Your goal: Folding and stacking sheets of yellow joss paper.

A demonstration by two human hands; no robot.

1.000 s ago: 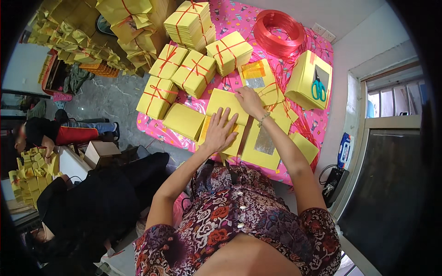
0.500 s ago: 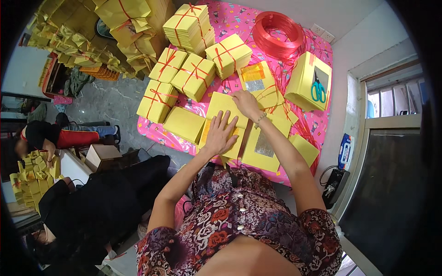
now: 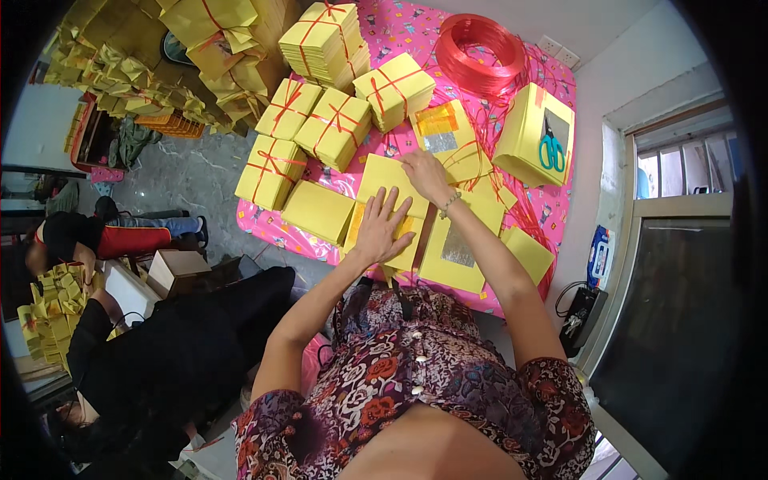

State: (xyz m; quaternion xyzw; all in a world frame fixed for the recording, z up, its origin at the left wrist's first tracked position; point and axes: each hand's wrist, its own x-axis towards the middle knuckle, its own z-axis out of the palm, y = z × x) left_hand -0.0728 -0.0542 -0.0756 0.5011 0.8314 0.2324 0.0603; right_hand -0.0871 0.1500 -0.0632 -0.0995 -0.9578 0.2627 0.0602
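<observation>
Left hand (image 3: 382,226) spread flat, fingers splayed wide, palm pressing down on a stack of yellow paper (image 3: 390,210) near the front edge of the pink patterned tablecloth (image 3: 400,32); nothing gripped, only held down. Right hand (image 3: 424,174) just beyond it, fingers bent over the far end of the same stack, touching the top sheet; whether anything is pinched between the fingertips cannot be told. A bracelet (image 3: 449,202) on the right wrist.

Just right of the stack, a yellow sheet with a silver foil square (image 3: 457,248), lying flat. Just left of the stack, a plain untied yellow bundle (image 3: 318,211) at the near left corner of the cloth. Farther off and to the left, yellow bundles tied crosswise with red string (image 3: 334,126), several side by side, one taller tied stack (image 3: 326,42) at the far edge. At the far right, a coil of red string (image 3: 480,44), loose strands trailing toward the hands. On the right, a yellow packet with green-handled scissors (image 3: 550,152) lying on top.

Beyond the cloth to the far left, heaps of folded yellow paper (image 3: 144,88) on the floor. At the near left, another person in dark clothes (image 3: 160,360), seated, well apart from the hands
</observation>
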